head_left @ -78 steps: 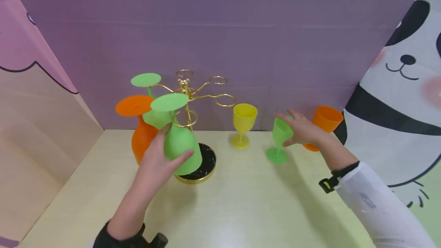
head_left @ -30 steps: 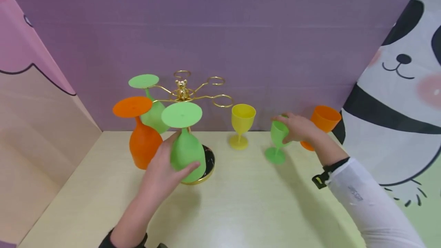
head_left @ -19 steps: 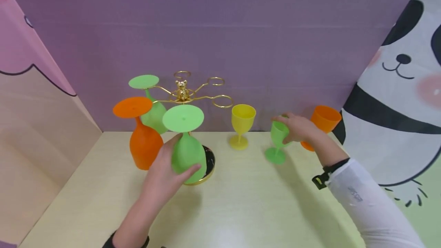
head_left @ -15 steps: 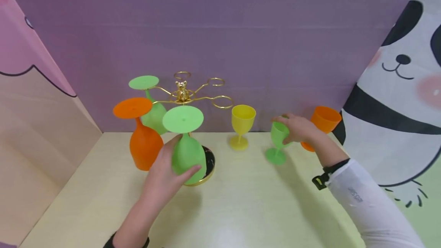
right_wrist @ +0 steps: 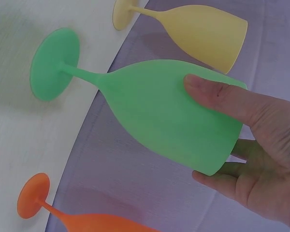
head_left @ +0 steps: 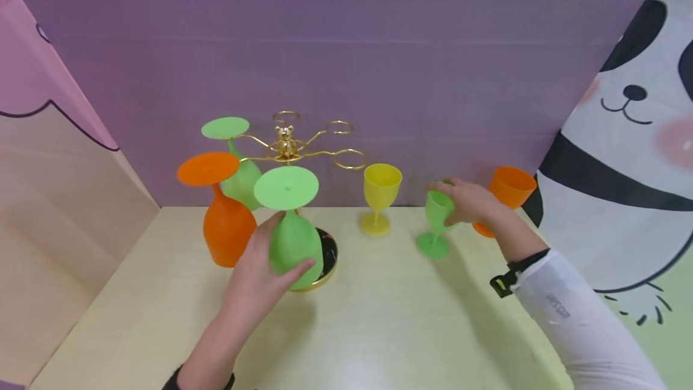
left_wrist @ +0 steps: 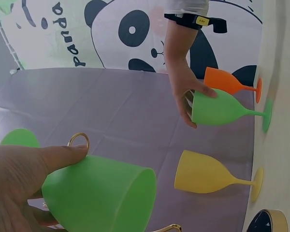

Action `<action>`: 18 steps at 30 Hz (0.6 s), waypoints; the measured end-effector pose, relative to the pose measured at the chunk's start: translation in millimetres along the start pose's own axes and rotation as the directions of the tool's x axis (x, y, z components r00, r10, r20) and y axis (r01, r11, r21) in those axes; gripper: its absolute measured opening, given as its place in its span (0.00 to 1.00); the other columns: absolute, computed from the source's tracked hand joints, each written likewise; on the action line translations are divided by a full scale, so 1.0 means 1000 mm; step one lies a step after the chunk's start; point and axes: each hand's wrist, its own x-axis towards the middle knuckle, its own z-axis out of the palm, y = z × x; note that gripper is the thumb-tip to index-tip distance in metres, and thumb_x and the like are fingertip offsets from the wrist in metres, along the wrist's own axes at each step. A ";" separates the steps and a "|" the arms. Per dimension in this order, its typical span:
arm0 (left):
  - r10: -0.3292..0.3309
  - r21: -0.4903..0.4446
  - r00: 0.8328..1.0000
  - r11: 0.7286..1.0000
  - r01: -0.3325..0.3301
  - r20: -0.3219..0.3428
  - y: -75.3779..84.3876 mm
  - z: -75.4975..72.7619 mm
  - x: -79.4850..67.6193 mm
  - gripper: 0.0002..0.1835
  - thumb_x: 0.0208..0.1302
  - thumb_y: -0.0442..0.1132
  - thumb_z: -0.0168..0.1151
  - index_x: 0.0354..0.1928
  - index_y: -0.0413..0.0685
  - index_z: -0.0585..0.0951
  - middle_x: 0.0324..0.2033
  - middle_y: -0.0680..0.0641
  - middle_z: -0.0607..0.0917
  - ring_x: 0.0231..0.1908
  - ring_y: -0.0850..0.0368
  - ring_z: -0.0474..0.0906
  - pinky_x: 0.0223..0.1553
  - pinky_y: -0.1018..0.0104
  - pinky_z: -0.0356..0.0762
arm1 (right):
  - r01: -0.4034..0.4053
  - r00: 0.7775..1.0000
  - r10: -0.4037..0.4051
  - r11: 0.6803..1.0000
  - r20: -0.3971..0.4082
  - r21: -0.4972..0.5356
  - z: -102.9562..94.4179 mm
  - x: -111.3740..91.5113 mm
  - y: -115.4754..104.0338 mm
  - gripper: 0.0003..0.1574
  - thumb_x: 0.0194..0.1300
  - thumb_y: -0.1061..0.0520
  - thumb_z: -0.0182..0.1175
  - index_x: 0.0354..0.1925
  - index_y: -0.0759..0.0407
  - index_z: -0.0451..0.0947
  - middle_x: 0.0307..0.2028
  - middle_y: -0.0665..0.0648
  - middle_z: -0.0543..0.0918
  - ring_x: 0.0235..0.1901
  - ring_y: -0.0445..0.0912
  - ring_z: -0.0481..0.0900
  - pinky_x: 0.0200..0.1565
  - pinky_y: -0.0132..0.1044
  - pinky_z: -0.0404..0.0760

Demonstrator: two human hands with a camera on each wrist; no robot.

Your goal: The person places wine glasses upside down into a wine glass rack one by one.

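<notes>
My left hand (head_left: 258,269) grips the bowl of an upside-down green goblet (head_left: 296,248), foot uppermost, at the front of a gold goblet rack (head_left: 287,146). In the left wrist view a gold ring (left_wrist: 79,136) shows beside my thumb tip; whether the stem sits inside it I cannot tell. My right hand (head_left: 472,202) holds a second green goblet (right_wrist: 169,106) near its rim, thumb on one side and fingers on the other. That goblet stands upright, its foot (head_left: 433,245) on the table. The left fingers are mostly hidden behind the bowl.
An orange goblet (head_left: 227,227) and another green one (head_left: 226,128) hang upside down on the rack's left. A yellow goblet (head_left: 381,185) stands between my hands, and an orange one (head_left: 511,185) behind my right hand. The rack's black round base (head_left: 329,251) is partly covered.
Since the oldest frame, my left hand has brought its goblet slightly right and nearer, and my right fingers have closed on the upright green goblet. Over the last half second almost nothing moves.
</notes>
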 end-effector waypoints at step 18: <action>0.015 -0.008 1.000 1.000 -0.015 -0.004 0.000 0.003 -0.003 0.46 0.45 0.47 0.72 0.65 0.51 0.59 0.58 0.42 0.68 0.54 0.47 0.65 0.51 0.43 0.71 | -0.011 1.000 0.011 1.000 0.017 0.007 -0.001 0.000 -0.001 0.52 0.42 0.54 0.73 0.64 0.45 0.60 0.61 0.72 0.60 0.31 0.53 0.75 0.34 0.49 0.78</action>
